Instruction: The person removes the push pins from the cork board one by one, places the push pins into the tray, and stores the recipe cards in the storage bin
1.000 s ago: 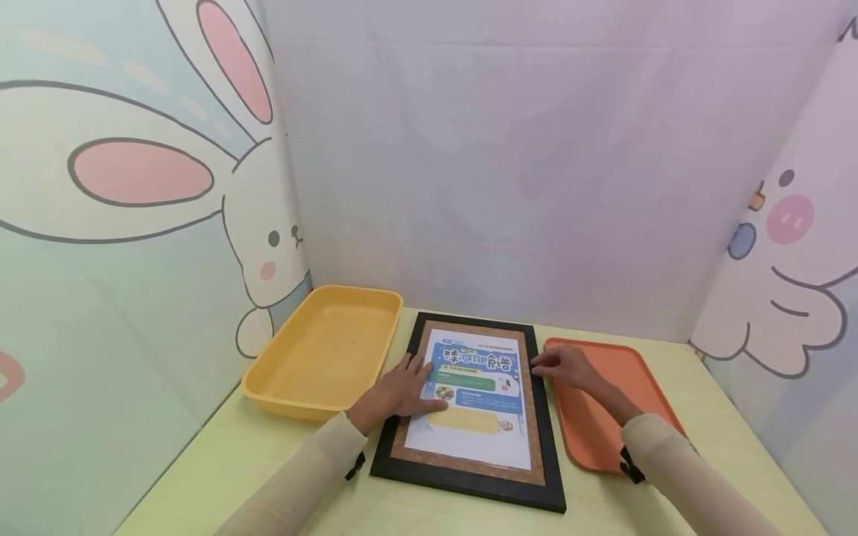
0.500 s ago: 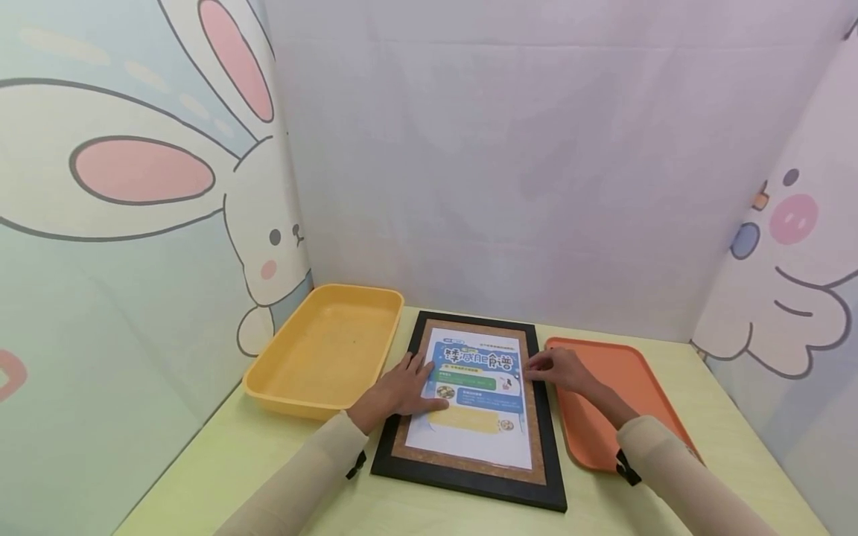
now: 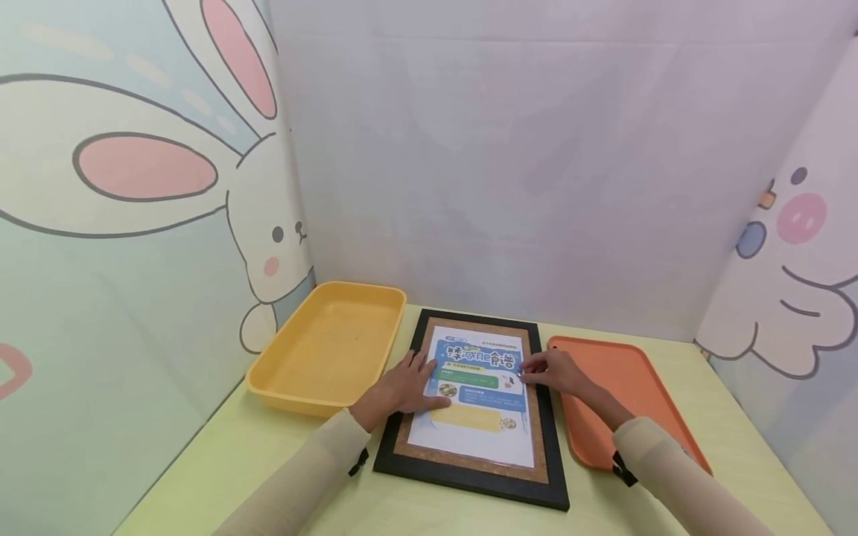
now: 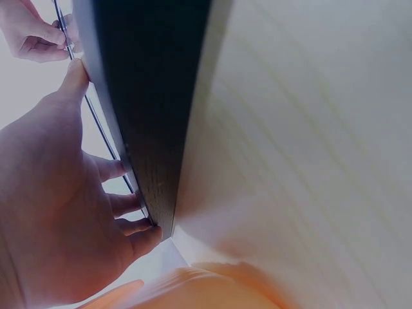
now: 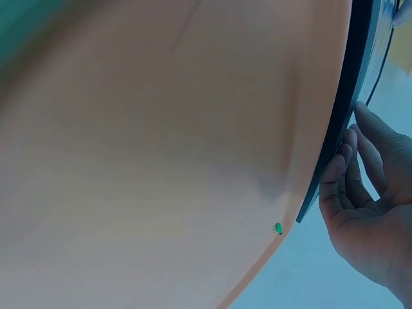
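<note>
A printed sheet (image 3: 482, 447) lies on a cork board with a black frame (image 3: 469, 485), flat on the table. My left hand (image 3: 404, 387) rests spread on the sheet's left side, thumb pointing inward; in the left wrist view this hand (image 4: 71, 199) lies along the frame edge. At the sheet's right edge my right hand (image 3: 555, 371) has its fingertips together on a small pale spot that looks like a push pin. From the right wrist view, the right hand (image 5: 367, 187) is beside the frame, with its fingertips partly hidden.
A yellow tray (image 3: 322, 350) stands left of the board. To the right lies an orange tray (image 3: 620, 387), partly under the right forearm, with a green push pin (image 5: 278, 228) near its edge. Fabric walls (image 3: 523, 186) close off the back and sides.
My right hand has moved left from the black frame's right edge onto the sheet's right edge. My left hand has stayed in place on the sheet.
</note>
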Demonstrator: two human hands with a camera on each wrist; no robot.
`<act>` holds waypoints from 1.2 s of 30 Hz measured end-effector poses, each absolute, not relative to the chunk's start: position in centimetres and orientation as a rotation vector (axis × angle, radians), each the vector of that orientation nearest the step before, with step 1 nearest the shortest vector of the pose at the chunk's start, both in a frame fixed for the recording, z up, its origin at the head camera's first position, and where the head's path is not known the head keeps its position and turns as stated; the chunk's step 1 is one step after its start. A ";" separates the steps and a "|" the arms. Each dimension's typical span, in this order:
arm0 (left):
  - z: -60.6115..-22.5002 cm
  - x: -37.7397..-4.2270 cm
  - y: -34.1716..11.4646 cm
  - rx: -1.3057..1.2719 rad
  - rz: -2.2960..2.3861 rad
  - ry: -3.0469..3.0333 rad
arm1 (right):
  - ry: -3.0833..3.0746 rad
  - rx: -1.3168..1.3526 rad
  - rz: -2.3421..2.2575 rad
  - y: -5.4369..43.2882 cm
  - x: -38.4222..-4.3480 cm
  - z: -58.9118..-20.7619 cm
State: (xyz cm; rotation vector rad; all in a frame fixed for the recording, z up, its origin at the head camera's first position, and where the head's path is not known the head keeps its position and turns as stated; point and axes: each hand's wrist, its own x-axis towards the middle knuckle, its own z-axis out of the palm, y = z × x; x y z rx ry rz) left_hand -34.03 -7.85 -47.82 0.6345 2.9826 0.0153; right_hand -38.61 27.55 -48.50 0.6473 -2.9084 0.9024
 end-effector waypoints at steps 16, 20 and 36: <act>-47.8 -34.0 -7.8 0.641 0.014 2.986 | -2.897 0.607 0.905 27.0 -37.9 -48.5; -47.9 -34.0 -7.9 0.643 0.015 2.987 | -2.881 0.623 0.895 27.0 -37.8 -48.6; -47.5 -33.8 -7.6 0.617 0.010 2.980 | -2.877 0.632 0.884 26.9 -37.6 -48.7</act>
